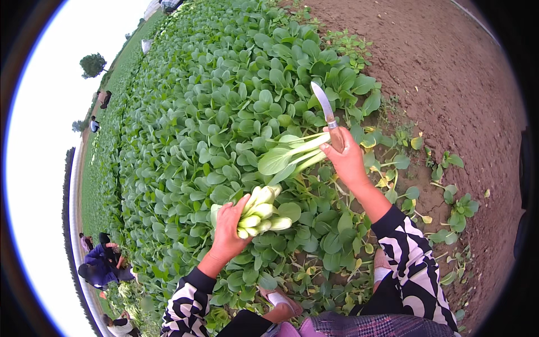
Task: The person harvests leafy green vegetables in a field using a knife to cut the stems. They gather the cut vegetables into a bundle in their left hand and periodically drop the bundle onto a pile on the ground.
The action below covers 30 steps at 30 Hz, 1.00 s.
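My left hand (pixel 229 229) grips a bunch of bok choy (pixel 261 215), its pale cut stem ends turned towards me and its leaves mostly hidden. My right hand (pixel 345 156) is closed around the wooden handle of a knife (pixel 323 101) with a curved blade that points up and away. The same hand also holds a loose bok choy plant (pixel 305 153) by its stem end, with its leaves spreading left above the bunch. The two hands are apart, over the growing plants.
Dense rows of bok choy (pixel 189 126) fill the ground ahead and left. Bare brown soil (pixel 454 92) lies right. Trimmed and yellowed leaves (pixel 383 181) litter the ground near my feet. Several people, one in dark blue (pixel 99 265), are at the far left. A white sack (pixel 146 46) stands farther off.
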{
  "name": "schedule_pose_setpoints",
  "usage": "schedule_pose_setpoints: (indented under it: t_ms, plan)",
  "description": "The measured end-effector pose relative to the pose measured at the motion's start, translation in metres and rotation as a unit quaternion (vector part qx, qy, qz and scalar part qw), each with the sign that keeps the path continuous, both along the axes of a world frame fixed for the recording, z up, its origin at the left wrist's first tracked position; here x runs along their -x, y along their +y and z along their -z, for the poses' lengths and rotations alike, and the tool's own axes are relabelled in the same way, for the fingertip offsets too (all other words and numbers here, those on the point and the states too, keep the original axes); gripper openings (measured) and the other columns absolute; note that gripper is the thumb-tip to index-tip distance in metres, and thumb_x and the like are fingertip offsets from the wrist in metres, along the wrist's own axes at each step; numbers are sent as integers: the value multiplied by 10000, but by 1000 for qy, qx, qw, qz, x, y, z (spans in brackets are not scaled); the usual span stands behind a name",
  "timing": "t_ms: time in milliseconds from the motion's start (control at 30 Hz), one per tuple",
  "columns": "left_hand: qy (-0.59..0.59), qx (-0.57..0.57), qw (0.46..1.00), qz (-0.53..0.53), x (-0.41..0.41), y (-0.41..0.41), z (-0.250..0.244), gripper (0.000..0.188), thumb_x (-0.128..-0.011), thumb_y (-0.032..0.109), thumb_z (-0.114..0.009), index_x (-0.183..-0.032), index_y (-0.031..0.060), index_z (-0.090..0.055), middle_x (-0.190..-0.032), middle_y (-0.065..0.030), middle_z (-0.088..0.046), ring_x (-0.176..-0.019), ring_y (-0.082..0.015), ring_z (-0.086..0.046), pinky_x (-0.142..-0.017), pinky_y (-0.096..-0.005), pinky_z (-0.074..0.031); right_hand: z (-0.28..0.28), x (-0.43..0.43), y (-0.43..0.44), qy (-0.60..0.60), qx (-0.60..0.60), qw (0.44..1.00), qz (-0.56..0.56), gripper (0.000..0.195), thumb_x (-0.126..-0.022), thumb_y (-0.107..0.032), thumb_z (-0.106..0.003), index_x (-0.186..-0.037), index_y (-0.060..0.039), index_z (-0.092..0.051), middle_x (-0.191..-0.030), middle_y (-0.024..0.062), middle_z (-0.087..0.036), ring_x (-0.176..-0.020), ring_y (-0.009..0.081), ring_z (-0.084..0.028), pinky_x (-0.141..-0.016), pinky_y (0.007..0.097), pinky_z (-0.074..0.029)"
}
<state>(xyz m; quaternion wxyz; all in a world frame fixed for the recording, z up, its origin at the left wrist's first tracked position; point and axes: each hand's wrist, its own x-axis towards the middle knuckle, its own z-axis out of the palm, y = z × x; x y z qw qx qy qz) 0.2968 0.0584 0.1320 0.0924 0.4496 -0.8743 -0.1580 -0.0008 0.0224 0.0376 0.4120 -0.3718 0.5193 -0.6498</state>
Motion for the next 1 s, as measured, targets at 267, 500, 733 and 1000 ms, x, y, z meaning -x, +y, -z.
schedule_pose_setpoints:
  t_ms: [267,500,733,1000]
  plan:
    - [444,-299,817,-213,-85,152,-108,694,-634,79,-839,-1238,33,-500,-1139,-51,-606,-1048,-167,-571,-939,-339,-449,-150,-117,113,143,79,942,-293,323,-803,-103,-688,-1095,-63,-555,-921,53,-585,-865,171,-572,-802,316,-457]
    - [569,-221,751,-251,-134,269,-117,703,-666,132,-796,-1280,29,-470,-1165,-63,-580,-1079,-196,-553,-948,-354,-440,-233,-224,183,142,165,875,-433,335,-833,-154,-686,-1117,-48,-543,-916,76,-626,-854,137,-592,-765,308,-475]
    - [846,-189,452,-210,-191,371,-68,724,-797,404,-699,-1345,41,-396,-1258,-127,-534,-1110,-251,-556,-966,-404,-462,-297,-288,245,341,212,861,-312,249,-813,-178,-699,-962,-29,-566,-868,134,-624,-725,281,-609,-667,326,-485]
    - [849,-151,465,-201,-199,417,-54,615,-876,401,-571,-1338,25,-414,-1253,-134,-549,-1087,-255,-579,-943,-397,-477,-285,-331,328,285,239,766,-525,293,-798,-224,-725,-953,-4,-609,-828,50,-574,-707,157,-538,-670,298,-444]
